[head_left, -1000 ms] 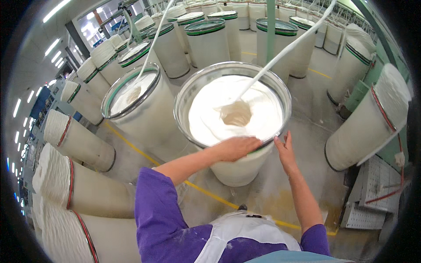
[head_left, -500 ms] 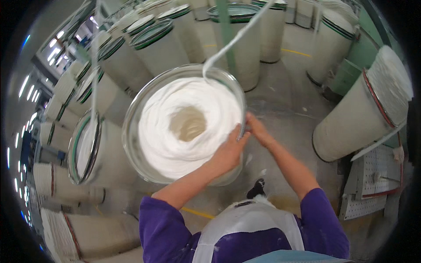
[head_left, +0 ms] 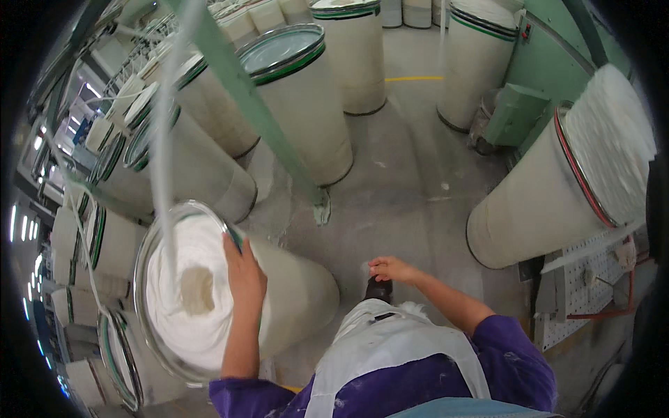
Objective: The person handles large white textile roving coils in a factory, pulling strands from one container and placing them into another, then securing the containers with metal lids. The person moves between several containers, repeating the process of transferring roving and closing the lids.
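Left hand (head_left: 247, 279), head view: fingers fairly straight, laid over the near can's rim on its right side; can't tell how tightly they close on it.
Right hand (head_left: 394, 269): fingers loosely curled, partly open, nothing seen in it; in front of the body, well apart from the can, dark shoe (head_left: 378, 288) seen just below it.
Near can (head_left: 296, 296): on the floor (head_left: 390, 181), front left of the person; tall cylinder, off-white, smooth, slightly see-through wall; upright or tipped, can't tell, lens bends edges.
Rim (head_left: 141, 306): shiny, metal-looking, round, bit of green at the hand.
Fibre coil (head_left: 209, 245): inside near can, bright white, soft, matte, ring-shaped folds, round beige hollow in middle.
Strand (head_left: 162, 167): white, rope-like, blurred, runs from above down to the coil.
Right-side can (head_left: 536, 202): same pale wall, red band, ridged white fibre bulging above rim.
Post (head_left: 251, 104): green, straight, base flaking white.
Floor: grey, smooth, scuffed.
Clothing: purple sleeves (head_left: 519, 352), white apron (head_left: 390, 341), creased cloth.
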### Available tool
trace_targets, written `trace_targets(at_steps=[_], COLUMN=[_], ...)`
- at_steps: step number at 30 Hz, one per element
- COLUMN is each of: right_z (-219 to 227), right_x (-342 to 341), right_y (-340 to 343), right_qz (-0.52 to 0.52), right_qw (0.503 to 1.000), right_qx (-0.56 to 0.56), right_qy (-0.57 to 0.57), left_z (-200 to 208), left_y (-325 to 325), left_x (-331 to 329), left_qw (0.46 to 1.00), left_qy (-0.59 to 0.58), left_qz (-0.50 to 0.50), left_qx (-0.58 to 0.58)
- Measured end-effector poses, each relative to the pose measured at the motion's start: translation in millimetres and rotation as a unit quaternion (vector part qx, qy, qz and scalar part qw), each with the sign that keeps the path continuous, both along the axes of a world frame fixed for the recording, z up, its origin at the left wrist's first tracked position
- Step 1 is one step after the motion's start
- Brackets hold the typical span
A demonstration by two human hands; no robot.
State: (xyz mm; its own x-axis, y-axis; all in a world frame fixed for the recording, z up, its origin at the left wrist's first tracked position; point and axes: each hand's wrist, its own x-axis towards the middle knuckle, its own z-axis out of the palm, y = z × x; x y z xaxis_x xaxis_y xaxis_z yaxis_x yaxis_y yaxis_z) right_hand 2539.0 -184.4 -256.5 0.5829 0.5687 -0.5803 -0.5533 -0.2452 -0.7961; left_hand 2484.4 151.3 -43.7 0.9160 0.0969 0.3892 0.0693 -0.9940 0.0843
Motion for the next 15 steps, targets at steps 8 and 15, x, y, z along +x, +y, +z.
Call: trace_targets(at_steps=[8,15], right_z=[-3,13], right_x=[241,378], right_y=[-83,-206], right_qz=[-0.108,-0.19], right_qw=[0.99,0.966], right_qx=[0.032,-0.118], right_qy=[-0.084,-0.129], left_z=[-49,-12], left_y=[-117,-149], left_x=[178,432], left_qw=[0.952,0.945], left_qy=[0.132,0.098], left_qz=[-0.204,-0.293], left_qx=[-0.184,-0.108])
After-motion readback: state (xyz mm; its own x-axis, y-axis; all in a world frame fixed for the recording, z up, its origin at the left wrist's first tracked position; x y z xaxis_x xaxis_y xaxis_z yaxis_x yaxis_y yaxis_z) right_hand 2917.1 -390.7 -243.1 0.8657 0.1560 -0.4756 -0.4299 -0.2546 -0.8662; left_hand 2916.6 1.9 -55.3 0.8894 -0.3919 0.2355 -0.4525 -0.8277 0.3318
